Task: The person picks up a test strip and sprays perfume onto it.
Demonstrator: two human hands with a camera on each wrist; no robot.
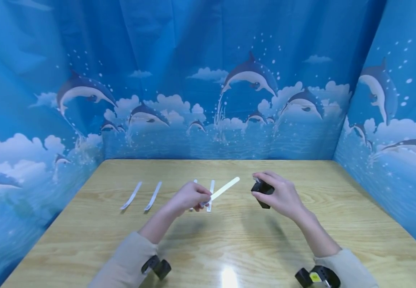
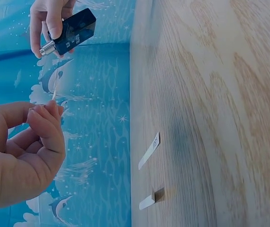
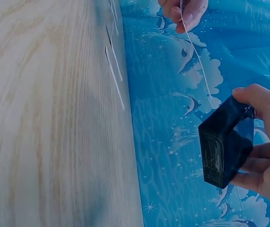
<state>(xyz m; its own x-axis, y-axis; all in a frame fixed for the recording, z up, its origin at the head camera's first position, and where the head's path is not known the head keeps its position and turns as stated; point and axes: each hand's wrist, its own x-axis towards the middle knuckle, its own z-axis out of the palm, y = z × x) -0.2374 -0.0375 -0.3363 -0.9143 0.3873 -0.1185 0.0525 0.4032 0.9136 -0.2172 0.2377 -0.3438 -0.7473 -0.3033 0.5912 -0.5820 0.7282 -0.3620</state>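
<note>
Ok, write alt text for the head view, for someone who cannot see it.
Over a wooden table, a person's left hand pinches a white paper strip and the right hand grips a small dark spray bottle beside the strip's far end. Four more paper strips lie on the table before blue dolphin-print curtains.

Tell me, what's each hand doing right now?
Left hand pinches a white paper strip. Right hand grips a dark spray bottle. Nothing between them.

Head cam: above, facing 12 o'clock and down over worktop (image 1: 237,240), mid-range. Wrist cams: close, rolled sideways, each facing the opposite hand. All share worktop w/ paper strips (image 1: 131,196).
</note>
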